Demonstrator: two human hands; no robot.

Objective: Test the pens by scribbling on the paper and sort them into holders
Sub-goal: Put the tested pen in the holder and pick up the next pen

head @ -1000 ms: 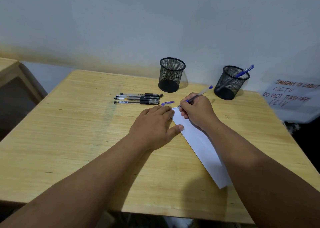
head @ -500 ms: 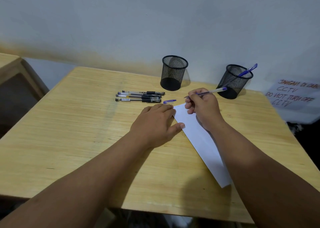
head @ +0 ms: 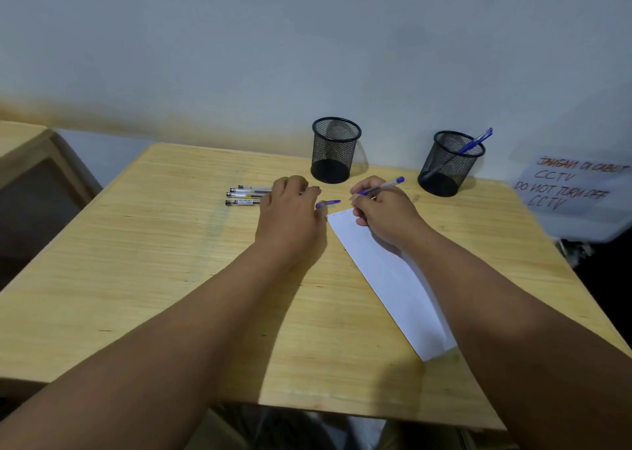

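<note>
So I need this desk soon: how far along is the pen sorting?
Early on. Done: one blue pen stands in the right holder; the left holder looks empty. In hand: the right hand holds a blue pen above the paper, its cap on the table, while the left hand reaches over the pile of pens. Left: that pile, several pens.

The light wooden tabletop [head: 136, 278] stands against a pale wall [head: 307, 39], a second wooden furniture piece [head: 27, 148] to its left, a handwritten sign [head: 567, 186] to its right.
</note>
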